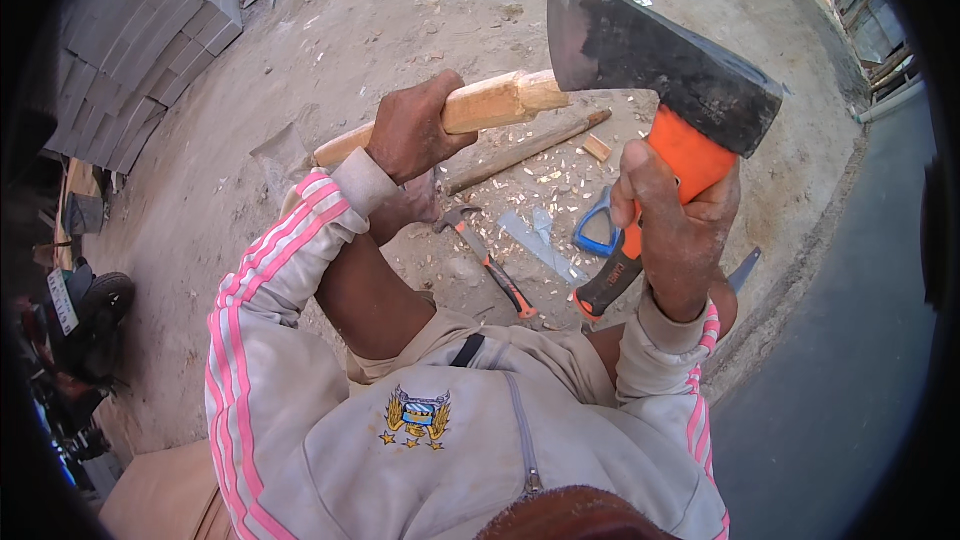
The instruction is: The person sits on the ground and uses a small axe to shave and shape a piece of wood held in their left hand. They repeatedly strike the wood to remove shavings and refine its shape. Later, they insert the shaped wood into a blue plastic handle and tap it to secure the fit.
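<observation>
My left hand [418, 130] is closed round a pale, roughly carved wooden stick [485, 105]. The stick slants up to the right, and a narrower cut tip forms its right end. In my right hand [685, 220] is a hatchet [690, 155] with an orange and black handle, gripped just below its dark head. The blade hangs at the stick's tip, overlapping it in view; whether they touch I cannot tell. Below, on the ground between my legs, lie a claw hammer [490, 262], a steel blade-like strip [540, 248] and a blue-handled saw [597, 225].
A round wooden pole [525, 152] and a small wood block [597, 147] lie among scattered chips on the dirt. Grey blocks [150, 30] are stacked at the far left, with a parked motorcycle [80, 320] nearer. A smooth grey slab [850, 320] runs along the right.
</observation>
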Demonstrator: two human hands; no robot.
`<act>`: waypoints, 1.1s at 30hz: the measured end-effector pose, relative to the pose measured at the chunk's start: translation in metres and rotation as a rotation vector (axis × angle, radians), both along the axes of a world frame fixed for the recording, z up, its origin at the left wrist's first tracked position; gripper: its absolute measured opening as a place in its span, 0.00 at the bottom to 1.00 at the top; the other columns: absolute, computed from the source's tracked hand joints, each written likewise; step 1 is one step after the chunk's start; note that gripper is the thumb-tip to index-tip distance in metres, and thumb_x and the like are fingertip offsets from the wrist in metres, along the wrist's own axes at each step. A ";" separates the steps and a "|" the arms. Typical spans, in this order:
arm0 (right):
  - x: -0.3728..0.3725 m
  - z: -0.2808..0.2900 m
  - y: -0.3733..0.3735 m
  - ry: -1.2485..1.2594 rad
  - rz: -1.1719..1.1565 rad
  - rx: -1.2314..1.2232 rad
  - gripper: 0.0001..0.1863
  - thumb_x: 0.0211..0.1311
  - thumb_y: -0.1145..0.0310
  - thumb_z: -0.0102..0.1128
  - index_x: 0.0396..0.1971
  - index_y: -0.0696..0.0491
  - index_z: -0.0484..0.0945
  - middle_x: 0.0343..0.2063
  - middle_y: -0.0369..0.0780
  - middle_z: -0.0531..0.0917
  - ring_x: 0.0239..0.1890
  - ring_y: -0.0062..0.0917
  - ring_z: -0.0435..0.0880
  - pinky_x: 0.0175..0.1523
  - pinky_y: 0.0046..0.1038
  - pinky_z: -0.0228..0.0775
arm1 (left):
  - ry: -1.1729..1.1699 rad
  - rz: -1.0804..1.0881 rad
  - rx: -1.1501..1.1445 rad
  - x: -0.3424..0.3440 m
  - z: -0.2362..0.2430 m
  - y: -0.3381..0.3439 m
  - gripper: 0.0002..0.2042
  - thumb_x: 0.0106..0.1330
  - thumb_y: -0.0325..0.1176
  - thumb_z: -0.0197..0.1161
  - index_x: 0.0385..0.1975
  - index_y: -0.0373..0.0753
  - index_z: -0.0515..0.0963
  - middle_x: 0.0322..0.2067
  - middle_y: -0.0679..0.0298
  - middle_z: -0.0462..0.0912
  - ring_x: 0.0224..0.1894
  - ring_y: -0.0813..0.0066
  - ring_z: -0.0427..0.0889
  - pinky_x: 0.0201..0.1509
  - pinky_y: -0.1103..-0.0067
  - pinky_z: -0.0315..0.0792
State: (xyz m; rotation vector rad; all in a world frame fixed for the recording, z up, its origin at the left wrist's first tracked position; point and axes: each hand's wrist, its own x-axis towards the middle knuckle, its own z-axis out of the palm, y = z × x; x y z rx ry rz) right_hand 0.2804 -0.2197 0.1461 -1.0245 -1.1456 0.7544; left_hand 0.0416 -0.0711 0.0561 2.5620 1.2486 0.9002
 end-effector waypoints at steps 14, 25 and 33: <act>-0.010 -0.009 0.001 0.020 0.038 -0.163 0.08 0.69 0.76 0.61 0.43 0.59 0.73 0.19 0.36 0.76 0.16 0.16 0.72 0.23 0.22 0.66 | -0.031 -0.073 -0.070 -0.008 -0.013 0.003 0.20 0.52 0.40 0.74 0.41 0.41 0.74 0.27 0.50 0.84 0.32 0.46 0.86 0.37 0.61 0.78; -0.009 -0.016 0.004 0.005 0.072 -0.189 0.09 0.68 0.76 0.62 0.43 0.58 0.72 0.20 0.36 0.76 0.17 0.16 0.73 0.23 0.22 0.66 | -0.016 -0.065 -0.097 -0.011 -0.014 0.003 0.20 0.52 0.41 0.74 0.41 0.40 0.74 0.28 0.50 0.84 0.33 0.47 0.86 0.37 0.60 0.78; -0.002 -0.023 0.006 0.007 0.154 -0.214 0.18 0.66 0.77 0.64 0.53 0.59 0.71 0.25 0.34 0.78 0.18 0.13 0.73 0.22 0.18 0.65 | -0.018 -0.058 -0.096 -0.010 -0.015 0.003 0.20 0.52 0.41 0.74 0.40 0.40 0.74 0.28 0.51 0.84 0.33 0.47 0.86 0.37 0.61 0.78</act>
